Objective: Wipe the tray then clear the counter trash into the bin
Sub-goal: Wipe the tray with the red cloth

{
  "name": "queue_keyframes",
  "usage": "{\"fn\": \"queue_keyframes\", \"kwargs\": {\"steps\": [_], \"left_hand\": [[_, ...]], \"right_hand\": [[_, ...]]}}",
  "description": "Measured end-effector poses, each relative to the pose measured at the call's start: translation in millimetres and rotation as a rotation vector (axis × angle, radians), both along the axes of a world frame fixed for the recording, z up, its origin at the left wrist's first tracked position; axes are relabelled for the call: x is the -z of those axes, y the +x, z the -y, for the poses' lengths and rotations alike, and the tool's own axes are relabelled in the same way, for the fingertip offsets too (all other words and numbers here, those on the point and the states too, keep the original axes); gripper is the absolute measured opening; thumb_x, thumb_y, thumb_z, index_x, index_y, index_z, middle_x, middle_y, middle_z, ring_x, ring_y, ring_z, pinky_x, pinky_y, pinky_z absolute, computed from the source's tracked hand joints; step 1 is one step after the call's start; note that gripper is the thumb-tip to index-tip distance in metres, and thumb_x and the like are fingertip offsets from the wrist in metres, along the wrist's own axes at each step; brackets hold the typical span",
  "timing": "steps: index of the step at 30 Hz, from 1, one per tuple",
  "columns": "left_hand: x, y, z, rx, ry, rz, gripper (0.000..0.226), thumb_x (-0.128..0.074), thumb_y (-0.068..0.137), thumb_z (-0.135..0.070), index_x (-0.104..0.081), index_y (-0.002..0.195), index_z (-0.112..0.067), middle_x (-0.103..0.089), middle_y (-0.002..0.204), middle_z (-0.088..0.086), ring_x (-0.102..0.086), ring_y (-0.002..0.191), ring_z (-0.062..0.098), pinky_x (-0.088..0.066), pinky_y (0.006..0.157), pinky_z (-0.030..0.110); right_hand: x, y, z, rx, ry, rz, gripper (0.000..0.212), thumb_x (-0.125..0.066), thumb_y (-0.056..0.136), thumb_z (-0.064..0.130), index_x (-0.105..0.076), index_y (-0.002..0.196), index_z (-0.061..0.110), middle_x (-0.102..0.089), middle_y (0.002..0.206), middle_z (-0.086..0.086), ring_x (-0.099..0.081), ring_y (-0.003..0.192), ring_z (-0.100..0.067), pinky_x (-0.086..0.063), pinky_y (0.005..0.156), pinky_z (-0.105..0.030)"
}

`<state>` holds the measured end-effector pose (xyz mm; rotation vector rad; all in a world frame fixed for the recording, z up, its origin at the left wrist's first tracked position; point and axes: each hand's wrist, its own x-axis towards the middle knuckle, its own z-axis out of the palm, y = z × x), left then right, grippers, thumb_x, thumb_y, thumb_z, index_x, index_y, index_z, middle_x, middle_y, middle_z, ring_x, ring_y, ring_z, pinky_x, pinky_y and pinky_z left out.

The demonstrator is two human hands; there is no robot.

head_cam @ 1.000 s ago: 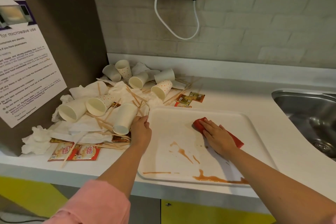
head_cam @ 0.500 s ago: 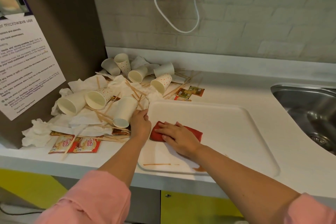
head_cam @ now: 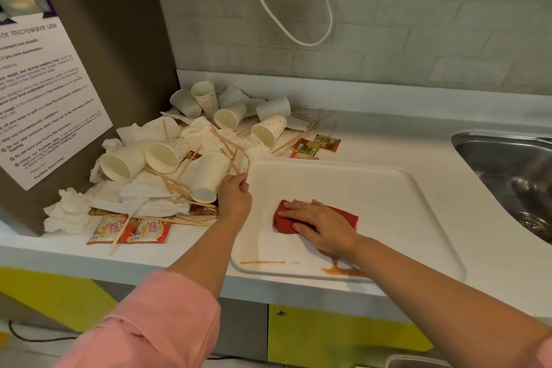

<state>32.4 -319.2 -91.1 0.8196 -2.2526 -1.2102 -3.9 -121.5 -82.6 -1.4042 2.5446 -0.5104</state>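
Note:
A white tray (head_cam: pixel 388 188) lies on the counter in front of me, with orange-brown smears (head_cam: pixel 340 270) along its near rim. My right hand (head_cam: pixel 319 221) presses flat on a red cloth (head_cam: pixel 343 216) in the tray's left half, fingers straight. My left hand (head_cam: pixel 234 197) grips the tray's left rim, fingers curled over the edge. Left of the tray sits a heap of trash: several tipped paper cups (head_cam: pixel 209 176), crumpled napkins (head_cam: pixel 68 212), wooden stirrers (head_cam: pixel 176 185) and sachets (head_cam: pixel 143 230).
A steel sink (head_cam: pixel 507 167) is set into the counter at the right. A microwave notice (head_cam: pixel 44 84) hangs on the brown panel at left. A wall unit with a white cable (head_cam: pixel 298 39) hangs above. Yellow cabinet fronts (head_cam: pixel 328 337) run below the counter.
My right hand swept the red cloth from the tray's middle to its left side, then slightly back to the right. The stains in the tray's middle are gone. My left hand stayed on the rim.

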Motion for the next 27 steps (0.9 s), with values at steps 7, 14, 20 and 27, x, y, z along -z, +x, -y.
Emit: {"fn": "queue_keyframes", "kwargs": {"steps": [7, 14, 20, 27], "left_hand": [[-1, 1, 1, 0.025, -0.068, 0.021, 0.035, -0.042, 0.094, 0.0, -0.057, 0.125, -0.001, -0.056, 0.124, 0.016, -0.052, 0.115, 0.028, -0.037, 0.095, 0.027], [0, 1, 2, 0.078, -0.142, 0.079, 0.036, -0.039, 0.096, -0.002, -0.053, 0.129, -0.001, -0.051, 0.128, 0.018, -0.048, 0.119, 0.031, -0.036, 0.1, 0.034], [-1, 2, -1, 0.07, -0.115, 0.061, 0.037, -0.038, 0.096, 0.001, -0.052, 0.13, 0.001, -0.049, 0.13, 0.017, -0.047, 0.12, 0.031, -0.034, 0.102, 0.032], [-2, 1, -1, 0.053, -0.131, 0.065, 0.036, -0.038, 0.096, 0.002, -0.053, 0.129, 0.001, -0.05, 0.13, 0.018, -0.048, 0.119, 0.031, -0.034, 0.103, 0.033]], "right_hand": [[0, 20, 43, -0.106, -0.02, 0.003, 0.039, -0.04, 0.1, 0.025, -0.045, 0.138, 0.032, -0.033, 0.152, 0.009, -0.025, 0.142, -0.01, -0.011, 0.117, -0.038], [-1, 16, 9, -0.163, -0.028, 0.022, 0.037, -0.045, 0.098, 0.025, -0.05, 0.134, 0.032, -0.038, 0.148, 0.013, -0.021, 0.143, -0.006, 0.007, 0.116, -0.036], [-3, -3, -38, -0.044, -0.013, 0.016, 0.036, -0.048, 0.096, 0.026, -0.052, 0.13, 0.038, -0.039, 0.144, 0.022, -0.018, 0.141, -0.001, 0.001, 0.117, -0.038], [-12, -29, -105, 0.165, 0.097, -0.062, 0.036, -0.052, 0.094, 0.025, -0.054, 0.126, 0.042, -0.043, 0.14, 0.018, -0.033, 0.125, -0.013, -0.022, 0.103, -0.031]]}}
